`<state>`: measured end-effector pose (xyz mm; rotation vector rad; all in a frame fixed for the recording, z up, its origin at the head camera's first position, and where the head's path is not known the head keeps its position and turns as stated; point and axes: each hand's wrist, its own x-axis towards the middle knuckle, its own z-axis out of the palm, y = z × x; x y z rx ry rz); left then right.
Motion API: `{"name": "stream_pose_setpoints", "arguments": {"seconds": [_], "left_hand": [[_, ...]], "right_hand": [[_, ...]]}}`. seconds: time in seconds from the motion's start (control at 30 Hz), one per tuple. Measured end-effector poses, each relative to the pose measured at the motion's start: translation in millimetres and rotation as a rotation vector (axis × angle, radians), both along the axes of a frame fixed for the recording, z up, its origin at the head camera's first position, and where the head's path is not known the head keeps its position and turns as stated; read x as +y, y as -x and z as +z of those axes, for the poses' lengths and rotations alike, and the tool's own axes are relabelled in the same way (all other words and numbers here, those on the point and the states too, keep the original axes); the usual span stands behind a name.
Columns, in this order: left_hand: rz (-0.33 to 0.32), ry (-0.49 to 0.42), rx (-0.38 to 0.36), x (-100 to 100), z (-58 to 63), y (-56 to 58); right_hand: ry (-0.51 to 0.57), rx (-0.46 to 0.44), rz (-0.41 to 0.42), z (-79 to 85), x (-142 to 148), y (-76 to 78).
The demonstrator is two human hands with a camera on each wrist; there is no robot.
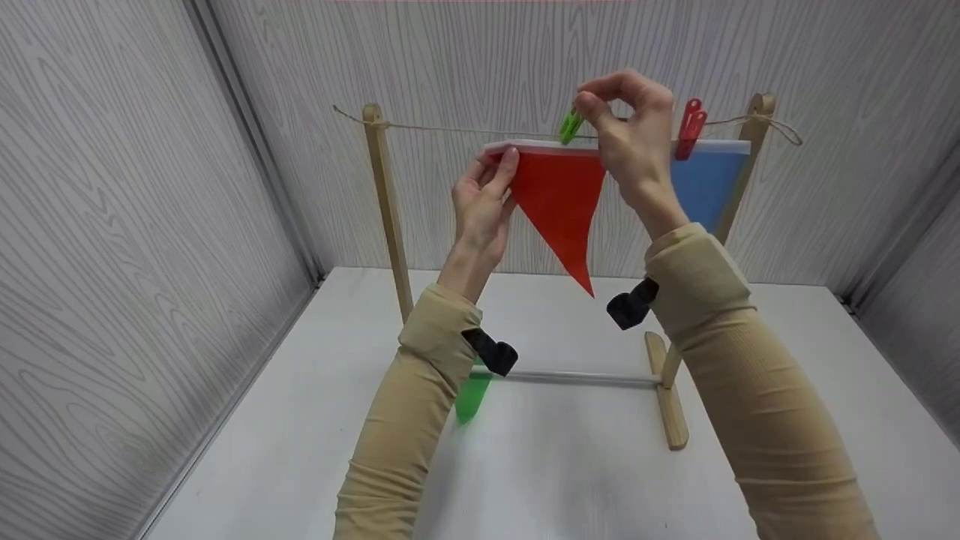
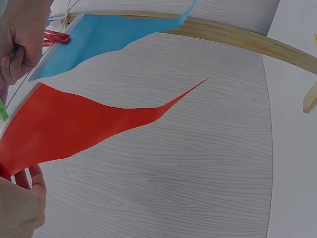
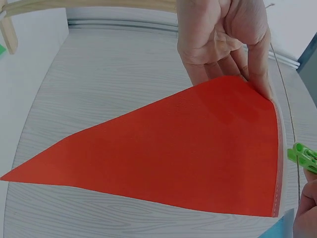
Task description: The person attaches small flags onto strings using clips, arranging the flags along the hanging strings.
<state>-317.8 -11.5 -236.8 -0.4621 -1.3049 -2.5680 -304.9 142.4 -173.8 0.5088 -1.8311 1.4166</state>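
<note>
A red pennant [image 1: 559, 195] with a white top band hangs point-down just below a thin string [image 1: 450, 130]. My left hand [image 1: 484, 199] pinches its upper left corner, thumb in front and fingers behind, as the right wrist view also shows. My right hand [image 1: 637, 127] is raised at the string and pinches a green clothespin [image 1: 571, 126] by its handle end, its jaws pointing down at the white band. To the right, a red clothespin [image 1: 690, 131] clips a blue pennant [image 1: 705, 184] to the string; my right hand partly covers that pennant.
The string runs between two wooden posts [image 1: 390, 202], tied near their tops. A white rod [image 1: 577, 377] joins the posts low down, with a wooden foot [image 1: 673, 412] at right. Beside my left sleeve is a green pennant [image 1: 472, 397]. Grey wood-grain panels [image 1: 142, 262] enclose the white table [image 1: 555, 465].
</note>
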Motion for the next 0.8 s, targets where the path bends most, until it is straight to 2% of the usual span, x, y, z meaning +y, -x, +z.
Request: {"name": "stream_pose_setpoints", "arguments": {"seconds": [0.3, 0.57, 0.8], "left_hand": [[-0.002, 0.017, 0.011, 2.2, 2.9, -0.4], [0.003, 0.028, 0.020, 2.8, 4.8, -0.6], [0.004, 0.022, 0.013, 5.5, 6.3, -1.1]], "right_hand": [[-0.041, -0.039, -0.029, 0.9, -1.1, -2.5], [-0.027, -0.088, -0.002, 2.4, 0.9, -0.3], [-0.065, -0.107, 0.003, -1.0, 4.7, -3.1]]}}
